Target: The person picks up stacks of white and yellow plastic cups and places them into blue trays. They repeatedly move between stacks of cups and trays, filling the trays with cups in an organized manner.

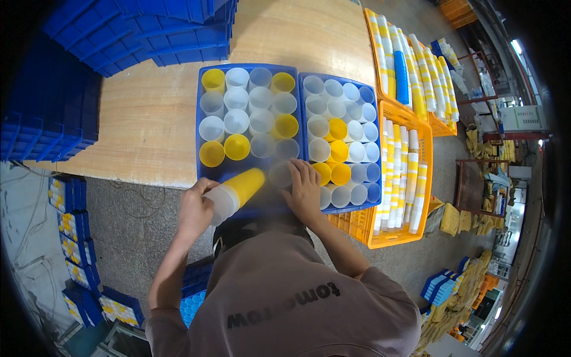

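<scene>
My left hand is wrapped round a short stack of nested plastic cups, frosted white at the hand and yellow toward the tip. The stack is tilted over the front of a blue tray. At that tray's front right, my right hand has its fingers curled at a frosted cup, which is a little blurred. Rows of upright frosted and yellow cups stand behind in the same tray. Touching it on the right is a second blue tray, filled with rows of frosted, white and yellow cups.
The trays lie on a wooden table. Stacked blue trays stand at its left. Orange crates on the right hold long stacks of white and yellow cups. More filled blue trays are on the floor at left.
</scene>
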Demonstrator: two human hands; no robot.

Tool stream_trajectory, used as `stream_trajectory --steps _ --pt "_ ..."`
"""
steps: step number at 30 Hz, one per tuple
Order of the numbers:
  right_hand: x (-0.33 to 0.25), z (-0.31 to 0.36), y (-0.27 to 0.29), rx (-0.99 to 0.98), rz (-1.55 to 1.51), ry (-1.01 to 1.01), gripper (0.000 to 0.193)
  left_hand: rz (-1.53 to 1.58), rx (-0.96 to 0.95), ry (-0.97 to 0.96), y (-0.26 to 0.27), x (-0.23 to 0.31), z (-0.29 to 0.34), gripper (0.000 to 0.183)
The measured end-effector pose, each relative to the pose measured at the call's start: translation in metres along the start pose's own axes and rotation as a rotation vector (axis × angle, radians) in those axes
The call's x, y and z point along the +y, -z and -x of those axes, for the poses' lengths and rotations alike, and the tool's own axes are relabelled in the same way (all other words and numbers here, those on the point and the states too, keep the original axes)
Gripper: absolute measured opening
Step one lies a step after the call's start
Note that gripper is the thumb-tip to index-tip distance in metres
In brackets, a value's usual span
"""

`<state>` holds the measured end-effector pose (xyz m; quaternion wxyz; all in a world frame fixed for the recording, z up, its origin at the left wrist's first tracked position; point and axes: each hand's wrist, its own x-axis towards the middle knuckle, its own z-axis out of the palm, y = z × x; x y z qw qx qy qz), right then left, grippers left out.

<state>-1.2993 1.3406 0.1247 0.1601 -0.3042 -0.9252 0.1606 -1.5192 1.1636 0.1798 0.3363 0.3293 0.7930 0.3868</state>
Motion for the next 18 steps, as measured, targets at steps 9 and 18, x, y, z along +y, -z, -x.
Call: stream_trajectory --steps 9,18 --pt "-0.053 -0.019 0.038 -0.042 -0.171 0.318 0.082 0.011 0.043 -0.234 0.008 0.038 0.018 0.062" --pt "-0.084 -0.033 0.052 -0.111 -0.149 0.452 0.079 0.062 0.263 -0.305 0.023 0.044 0.041 0.023"
